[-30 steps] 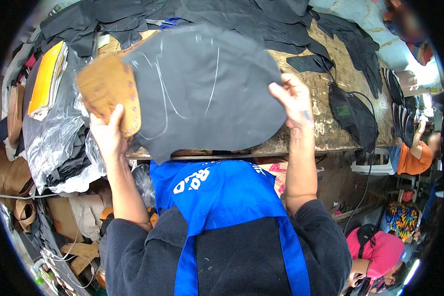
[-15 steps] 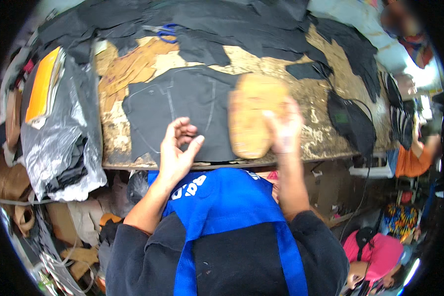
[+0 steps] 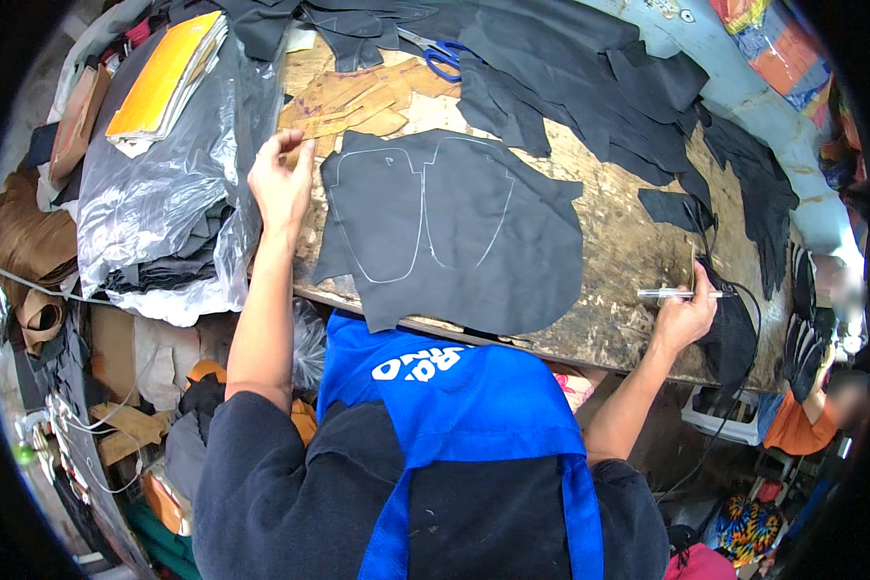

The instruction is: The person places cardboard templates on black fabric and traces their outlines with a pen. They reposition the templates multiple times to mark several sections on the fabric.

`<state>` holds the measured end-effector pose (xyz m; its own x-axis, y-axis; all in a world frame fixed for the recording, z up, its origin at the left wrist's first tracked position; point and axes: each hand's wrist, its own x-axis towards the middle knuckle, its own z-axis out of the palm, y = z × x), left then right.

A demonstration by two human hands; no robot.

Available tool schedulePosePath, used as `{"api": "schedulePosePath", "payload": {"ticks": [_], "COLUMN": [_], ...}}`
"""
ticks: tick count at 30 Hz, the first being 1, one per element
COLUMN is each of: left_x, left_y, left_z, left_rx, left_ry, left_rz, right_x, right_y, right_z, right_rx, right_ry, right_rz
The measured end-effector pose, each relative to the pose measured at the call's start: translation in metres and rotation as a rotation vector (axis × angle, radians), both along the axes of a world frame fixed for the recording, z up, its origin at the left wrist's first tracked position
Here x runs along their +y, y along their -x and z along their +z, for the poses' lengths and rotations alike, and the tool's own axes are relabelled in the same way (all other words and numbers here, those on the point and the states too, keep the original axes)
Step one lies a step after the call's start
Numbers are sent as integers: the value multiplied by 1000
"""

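Observation:
A piece of black fabric or leather point(image 3: 454, 232), marked with pale outlines, lies on the worktable point(image 3: 599, 242) in front of me. My left hand point(image 3: 282, 184) is held at the table's left side, beside several tan pattern pieces point(image 3: 377, 97); its fingers are loosely bent, with nothing visible in them. Over at the right, my right hand point(image 3: 684, 317) grips a silver pen point(image 3: 662, 293). The same hand also has a thin tan template point(image 3: 692, 263), turned edge-on.
Blue-handled scissors point(image 3: 443, 60) lie at the back among black sheets point(image 3: 570, 87). On the left, a plastic-wrapped bundle point(image 3: 164, 213) carries an orange booklet point(image 3: 169, 72). A black mesh item point(image 3: 730, 333) and a cable point(image 3: 752, 300) hang over the right edge.
My right hand has moved right, off the black piece, and the template has turned edge-on. My left hand has gone left and farther out. The head view has shifted.

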<state>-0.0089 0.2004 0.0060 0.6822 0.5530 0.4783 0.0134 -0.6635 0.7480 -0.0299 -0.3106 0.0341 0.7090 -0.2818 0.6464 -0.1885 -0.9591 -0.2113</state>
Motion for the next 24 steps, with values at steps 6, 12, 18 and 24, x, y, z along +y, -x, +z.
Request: {"api": "schedulePosePath", "payload": {"ticks": [6,12,18,24], "left_x": [-13,-2,15,22], "left_y": [-7,11,13,-30], "left_z": [20,28,19,19], "left_rx": [-35,-1,25,247], "left_ry": [252,312,72,-344], "left_rz": [-194,-116,-115,-197], "right_x": [36,23,0,-2], "right_y": [-23,-8,22,22], "right_z": [9,12,-32,-41], "right_rx": [-31,-108,11,-69], "right_ry": [-349,60,134,131], "right_rz": [469,47,-148,-95]}}
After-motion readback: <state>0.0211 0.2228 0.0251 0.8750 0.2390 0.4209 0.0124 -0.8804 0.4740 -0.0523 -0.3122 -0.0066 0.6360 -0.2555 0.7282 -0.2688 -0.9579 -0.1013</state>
